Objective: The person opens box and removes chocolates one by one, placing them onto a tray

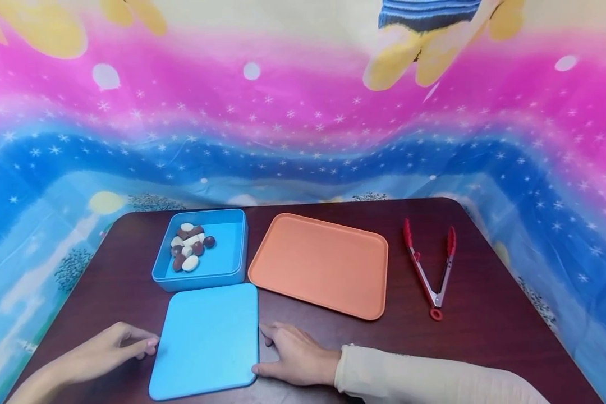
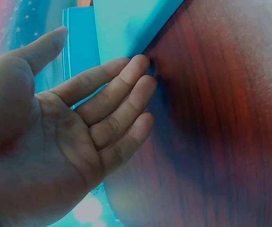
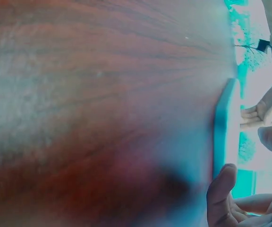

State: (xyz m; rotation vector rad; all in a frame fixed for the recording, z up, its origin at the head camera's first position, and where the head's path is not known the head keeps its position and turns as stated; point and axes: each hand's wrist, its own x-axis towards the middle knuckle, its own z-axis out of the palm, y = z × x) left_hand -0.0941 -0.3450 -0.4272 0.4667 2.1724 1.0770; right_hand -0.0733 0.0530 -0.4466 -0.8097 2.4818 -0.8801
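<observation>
A flat blue lid point(image 1: 207, 339) lies on the table in front of a blue square box point(image 1: 227, 247), which holds several brown and white rounded pieces point(image 1: 189, 247) resembling chocolates. My left hand point(image 1: 108, 350) is at the lid's left edge, its fingertips at or very near the rim. In the left wrist view that hand point(image 2: 74, 127) has nearly straight fingers and nothing in the palm. At the lid's right edge is my right hand point(image 1: 298, 353), thumb and forefinger spread apart along the side. The right wrist view shows its fingers point(image 3: 221, 191) beside the lid; contact is hard to judge.
An orange tray point(image 1: 323, 264) lies right of the box. Farther right, red-tipped tongs point(image 1: 436, 297) rest spread on the dark wooden table point(image 1: 485, 314). A colourful printed cloth point(image 1: 293, 112) hangs behind and around the table.
</observation>
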